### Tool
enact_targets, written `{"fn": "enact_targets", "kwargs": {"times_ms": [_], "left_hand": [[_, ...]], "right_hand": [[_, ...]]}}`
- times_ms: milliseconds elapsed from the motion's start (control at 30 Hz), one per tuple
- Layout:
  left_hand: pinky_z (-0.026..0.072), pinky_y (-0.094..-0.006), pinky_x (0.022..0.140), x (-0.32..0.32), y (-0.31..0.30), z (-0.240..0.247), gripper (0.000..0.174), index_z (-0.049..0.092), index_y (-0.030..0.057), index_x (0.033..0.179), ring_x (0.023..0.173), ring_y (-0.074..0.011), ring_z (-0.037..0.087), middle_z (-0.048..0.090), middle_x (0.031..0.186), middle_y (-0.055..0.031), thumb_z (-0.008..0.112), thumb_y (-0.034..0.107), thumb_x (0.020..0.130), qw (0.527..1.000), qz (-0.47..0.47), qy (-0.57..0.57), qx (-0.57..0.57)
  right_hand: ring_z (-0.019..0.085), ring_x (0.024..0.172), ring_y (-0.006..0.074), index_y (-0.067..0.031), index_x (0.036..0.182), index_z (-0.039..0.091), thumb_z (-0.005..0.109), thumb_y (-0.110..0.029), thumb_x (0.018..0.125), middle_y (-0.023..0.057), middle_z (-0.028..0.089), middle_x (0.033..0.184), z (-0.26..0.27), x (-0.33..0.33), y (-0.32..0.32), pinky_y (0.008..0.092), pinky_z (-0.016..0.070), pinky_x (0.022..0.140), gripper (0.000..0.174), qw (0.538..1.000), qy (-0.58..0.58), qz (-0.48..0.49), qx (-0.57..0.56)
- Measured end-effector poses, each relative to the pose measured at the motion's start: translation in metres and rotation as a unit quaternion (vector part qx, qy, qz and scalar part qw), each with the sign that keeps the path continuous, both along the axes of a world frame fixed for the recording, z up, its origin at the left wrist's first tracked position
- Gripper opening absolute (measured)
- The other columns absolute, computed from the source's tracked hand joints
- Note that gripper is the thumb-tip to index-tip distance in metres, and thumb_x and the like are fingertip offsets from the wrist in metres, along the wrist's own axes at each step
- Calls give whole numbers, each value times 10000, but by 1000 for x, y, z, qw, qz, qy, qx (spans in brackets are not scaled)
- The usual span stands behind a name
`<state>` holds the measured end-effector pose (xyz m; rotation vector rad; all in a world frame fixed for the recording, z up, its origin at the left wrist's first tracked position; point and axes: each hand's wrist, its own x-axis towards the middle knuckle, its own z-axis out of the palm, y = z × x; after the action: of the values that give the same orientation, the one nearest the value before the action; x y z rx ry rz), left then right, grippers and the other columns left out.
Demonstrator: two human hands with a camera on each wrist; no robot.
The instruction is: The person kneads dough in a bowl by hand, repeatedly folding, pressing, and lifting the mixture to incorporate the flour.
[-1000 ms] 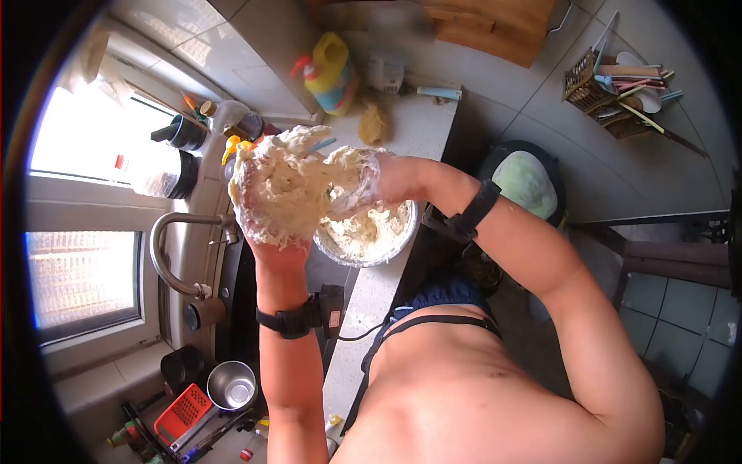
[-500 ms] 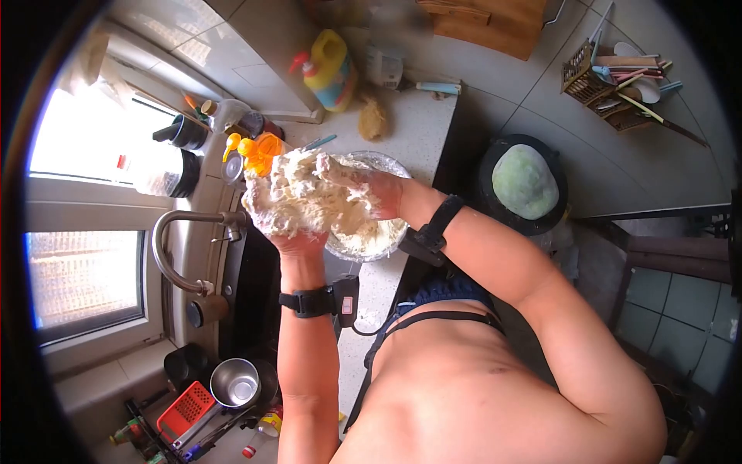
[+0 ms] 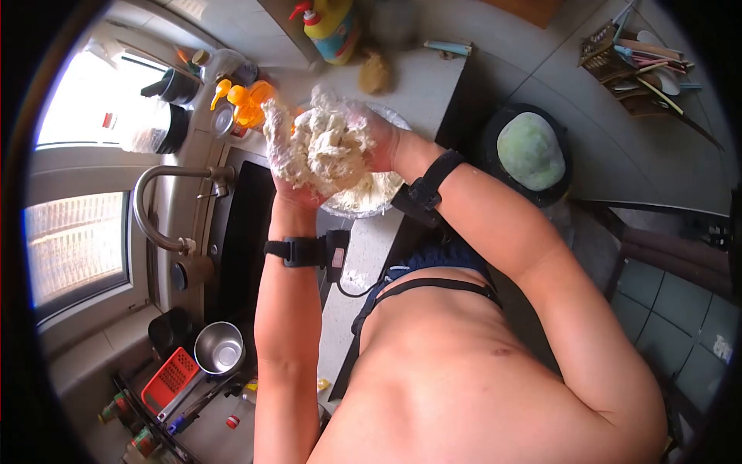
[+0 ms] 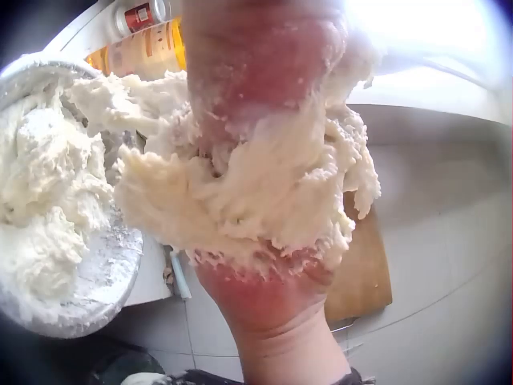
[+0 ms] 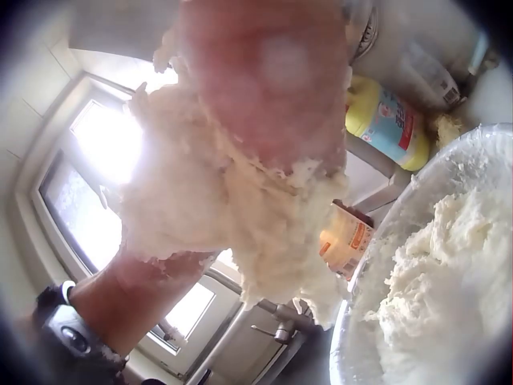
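A sticky, pale lump of dough (image 3: 325, 151) is held up over a metal bowl (image 3: 345, 210) on the counter. My left hand (image 3: 277, 147), coated in dough, holds the lump from the sink side. Opposite it, my right hand (image 3: 375, 143) grips the lump, fingers over its top. More dough (image 3: 369, 193) lies in the bowl. In the left wrist view the dough (image 4: 256, 192) is squeezed between both hands, with the floured bowl (image 4: 96, 297) at left. From the right wrist, the dough (image 5: 232, 208) hangs under my right hand beside the bowl (image 5: 353, 321).
A black sink (image 3: 243, 232) with a curved tap (image 3: 151, 209) lies left of the bowl. A yellow bottle (image 3: 331, 29) and orange items (image 3: 246, 99) stand behind it. A dark pan with a pale green lid (image 3: 529, 151) sits on the floor, right. Steel cup (image 3: 219, 348) and red grater (image 3: 174, 379) near.
The dough has gone from a wide mass spread on my left palm to a tighter lump. My right hand has closed over it, and both hands have moved closer together above the bowl.
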<state>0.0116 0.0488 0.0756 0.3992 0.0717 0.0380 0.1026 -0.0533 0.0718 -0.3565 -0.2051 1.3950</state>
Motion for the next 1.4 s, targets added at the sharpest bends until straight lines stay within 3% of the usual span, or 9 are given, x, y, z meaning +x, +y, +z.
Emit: {"fn": "enact_targets", "kwargs": {"times_ms": [100,267,700,800,900,933,1200,1300,1400], "left_hand": [[474,-424,809,3,-1,-3,510,505,49,1134,962,-273,566,569,1084,-123,368,470,881,999,-18,48,-4],[485,-413,772,13,-3,-10,461,517,50,1089,904,-257,577,584,1021,-104,446,447,864,982,33,163,88],[475,-429,777,5,7,-20,519,499,23,1069,900,-287,564,567,1012,-132,497,483,828,964,86,211,138],[469,-427,787,1,10,-21,512,498,16,1072,918,-292,555,562,1028,-137,492,468,833,966,88,216,113],[449,-419,833,-1,4,-15,559,484,46,1147,968,-265,546,555,1087,-112,436,508,837,974,90,168,122],[447,-411,840,0,5,-18,549,480,70,1164,971,-264,546,552,1096,-108,435,509,838,976,96,166,104],[426,-408,872,-8,-5,0,482,482,108,1165,1020,-238,508,536,1099,-74,467,469,847,981,146,100,80],[430,-399,866,-10,1,-2,453,468,87,1181,1019,-240,507,536,1092,-75,476,410,862,985,124,91,74],[421,-423,884,-14,13,-14,551,426,58,1218,1045,-271,500,498,1173,-114,458,470,854,963,115,139,198]], "right_hand": [[612,838,166,-58,1014,580,462,-352,836,60,634,957,-7,2,-2,321,484,788,364,999,-13,-4,40],[616,831,172,-43,999,585,439,-295,842,78,636,938,-9,4,-8,327,494,761,331,994,-60,-56,-71],[593,914,219,-26,1065,534,444,-245,861,116,595,1037,-34,6,-9,373,478,837,313,981,-54,-47,-181],[612,875,192,-32,1078,548,392,-347,879,99,609,1029,-39,6,-9,367,507,764,404,959,-114,-102,-239],[599,917,198,-26,1099,529,384,-334,888,106,592,1062,-32,3,-12,385,501,783,401,974,-44,-127,-181],[557,1001,253,-31,1151,487,413,-314,866,133,555,1124,-48,7,-7,421,442,883,408,973,-21,-137,-183],[570,952,276,-6,1068,536,435,-474,838,155,579,1055,-67,12,1,430,434,874,531,972,76,-155,-157],[478,1110,268,-41,1238,414,242,-451,898,133,474,1234,-59,11,-8,436,372,944,560,983,-1,-105,-148],[484,1098,281,-43,1229,423,238,-478,888,142,479,1225,-43,10,-12,449,375,935,582,983,-21,-104,-146]]}}
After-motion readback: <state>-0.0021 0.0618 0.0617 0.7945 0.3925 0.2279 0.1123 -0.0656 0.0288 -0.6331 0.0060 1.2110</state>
